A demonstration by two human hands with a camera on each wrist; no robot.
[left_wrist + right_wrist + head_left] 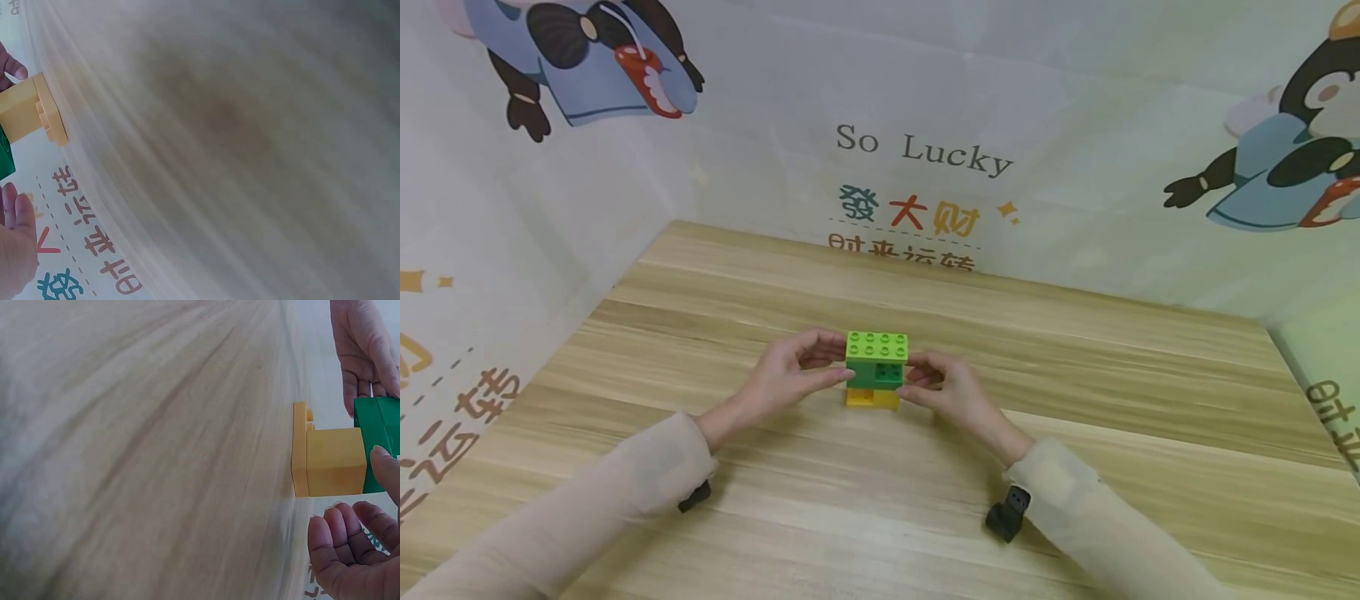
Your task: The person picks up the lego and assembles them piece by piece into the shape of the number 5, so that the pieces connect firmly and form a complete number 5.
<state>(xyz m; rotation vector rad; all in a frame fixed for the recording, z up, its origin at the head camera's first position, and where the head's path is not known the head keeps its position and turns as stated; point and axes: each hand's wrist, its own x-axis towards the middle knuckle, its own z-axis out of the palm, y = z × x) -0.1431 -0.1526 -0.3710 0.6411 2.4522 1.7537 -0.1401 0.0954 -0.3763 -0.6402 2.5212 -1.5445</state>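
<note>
A small stack of toy building bricks stands upright on the wooden table between both hands. On top is a lime-green brick with two rows of studs; below it come dark green bricks. At the bottom, a yellow block sits on a thin yellow plate. My left hand holds the left side, thumb on the green front edge and fingers partly hidden behind. From the right, my right hand grips the stack, its thumb at the green layer; the lower fingers curl loosely beside it.
The table has light wood grain. A white printed cloth with cartoon penguins and lettering rises behind it and along its sides. Black wrist devices show under the beige sleeves.
</note>
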